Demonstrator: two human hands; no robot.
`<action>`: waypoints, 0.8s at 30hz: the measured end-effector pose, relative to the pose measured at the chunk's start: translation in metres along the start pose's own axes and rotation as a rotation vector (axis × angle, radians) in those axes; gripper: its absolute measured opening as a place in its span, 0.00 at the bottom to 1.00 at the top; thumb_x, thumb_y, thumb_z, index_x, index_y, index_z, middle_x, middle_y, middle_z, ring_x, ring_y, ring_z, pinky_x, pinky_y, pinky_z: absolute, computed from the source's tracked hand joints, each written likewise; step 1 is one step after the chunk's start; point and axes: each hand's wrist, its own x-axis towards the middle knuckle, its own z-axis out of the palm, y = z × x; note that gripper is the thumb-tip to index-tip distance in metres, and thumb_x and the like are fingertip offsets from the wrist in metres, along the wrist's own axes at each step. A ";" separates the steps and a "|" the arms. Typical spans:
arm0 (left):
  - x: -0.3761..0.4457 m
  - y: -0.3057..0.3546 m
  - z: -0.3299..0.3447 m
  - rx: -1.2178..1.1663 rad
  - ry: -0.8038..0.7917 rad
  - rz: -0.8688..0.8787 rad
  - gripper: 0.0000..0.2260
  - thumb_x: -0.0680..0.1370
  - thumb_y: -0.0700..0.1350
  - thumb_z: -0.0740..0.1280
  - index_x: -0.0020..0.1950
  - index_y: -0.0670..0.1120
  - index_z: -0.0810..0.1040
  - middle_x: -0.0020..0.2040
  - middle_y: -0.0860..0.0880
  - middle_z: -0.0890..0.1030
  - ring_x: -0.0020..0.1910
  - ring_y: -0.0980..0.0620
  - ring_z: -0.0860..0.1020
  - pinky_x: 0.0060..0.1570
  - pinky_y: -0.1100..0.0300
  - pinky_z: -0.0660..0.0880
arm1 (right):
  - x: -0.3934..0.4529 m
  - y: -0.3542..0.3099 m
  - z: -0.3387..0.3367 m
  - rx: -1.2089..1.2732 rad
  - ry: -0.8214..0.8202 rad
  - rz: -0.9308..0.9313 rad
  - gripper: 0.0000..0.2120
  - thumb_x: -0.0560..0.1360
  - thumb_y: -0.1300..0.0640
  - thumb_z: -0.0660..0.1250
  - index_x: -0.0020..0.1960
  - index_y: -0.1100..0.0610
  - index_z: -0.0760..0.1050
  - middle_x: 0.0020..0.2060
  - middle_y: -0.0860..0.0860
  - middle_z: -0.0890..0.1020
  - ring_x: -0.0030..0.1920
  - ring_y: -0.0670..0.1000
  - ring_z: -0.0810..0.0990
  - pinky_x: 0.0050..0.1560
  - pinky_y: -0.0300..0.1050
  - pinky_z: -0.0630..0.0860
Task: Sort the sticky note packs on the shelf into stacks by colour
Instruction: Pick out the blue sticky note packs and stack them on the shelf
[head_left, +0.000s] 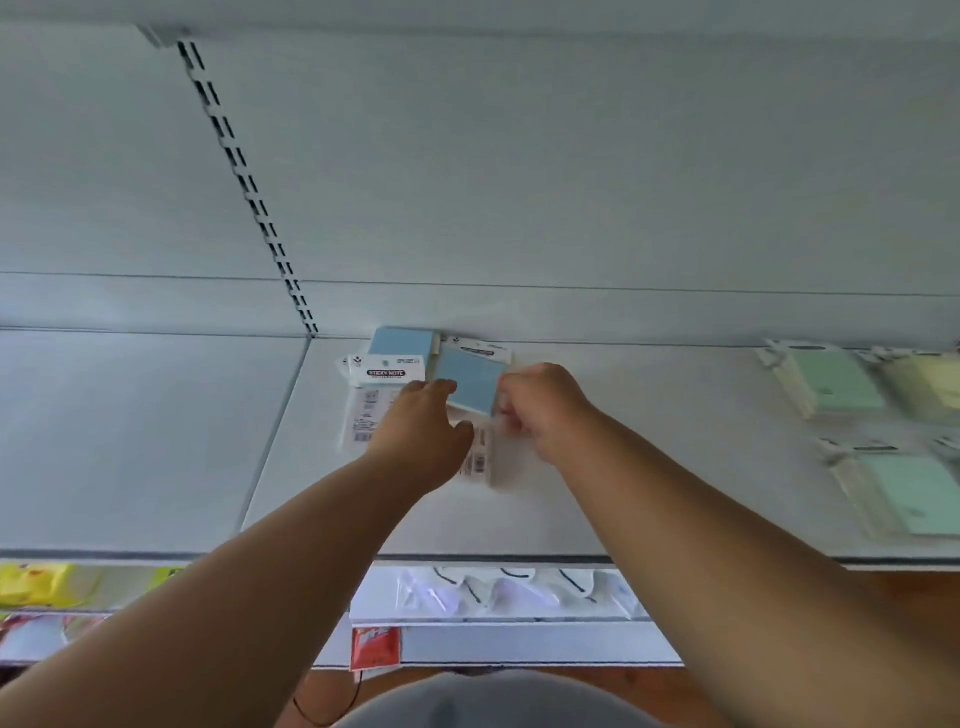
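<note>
Both bare arms reached over the white metal shelf (649, 499) to a small cluster of blue sticky note packs in clear plastic sleeves with white header cards, lying against the back panel near the slotted upright. One blue pack (470, 382) lay tilted between the two hands, a second blue pack (401, 341) sat just behind it with its "STICKY NOTE" header card showing, and more packs lay face-down beneath, white barcode backs up. The left hand (423, 431) was flat and loosely open, fingertips touching the tilted pack's left edge and palm over the face-down packs; it seemed to be steadying rather than gripping. The right hand (540, 410) was curled, fingers pinched at the tilted pack's right edge or at the sleeve below it, though blur hid exactly what it held. Well apart to the right lay pale green packs (836, 387) and a pale yellow pack (930, 382), already grouped. Each pack looked light, a fairly stiff little paper block in a slick, crinkly sleeve, so stacked packs would likely slide on one another. The firm block edges seemed the better hold, thumb against fingers, since the thin header card would probably bend.
</note>
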 end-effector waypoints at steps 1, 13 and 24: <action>0.004 -0.002 0.000 0.010 -0.037 0.001 0.24 0.77 0.47 0.64 0.73 0.50 0.66 0.72 0.48 0.68 0.68 0.47 0.69 0.64 0.55 0.67 | 0.004 -0.002 0.005 0.141 0.011 0.075 0.09 0.68 0.63 0.65 0.46 0.64 0.80 0.33 0.58 0.78 0.28 0.54 0.75 0.32 0.44 0.73; 0.025 0.010 0.008 -0.177 0.084 0.094 0.15 0.76 0.46 0.66 0.63 0.54 0.74 0.59 0.52 0.77 0.50 0.51 0.79 0.49 0.55 0.77 | 0.014 -0.003 -0.040 0.103 -0.050 -0.071 0.02 0.76 0.59 0.68 0.47 0.57 0.78 0.40 0.55 0.81 0.34 0.52 0.75 0.31 0.42 0.70; 0.038 0.139 0.100 -0.270 -0.061 0.171 0.15 0.70 0.41 0.69 0.55 0.52 0.77 0.52 0.50 0.78 0.46 0.50 0.79 0.45 0.57 0.78 | 0.038 0.030 -0.200 -0.362 0.199 -0.100 0.07 0.71 0.59 0.72 0.41 0.58 0.74 0.38 0.59 0.81 0.33 0.59 0.80 0.38 0.53 0.81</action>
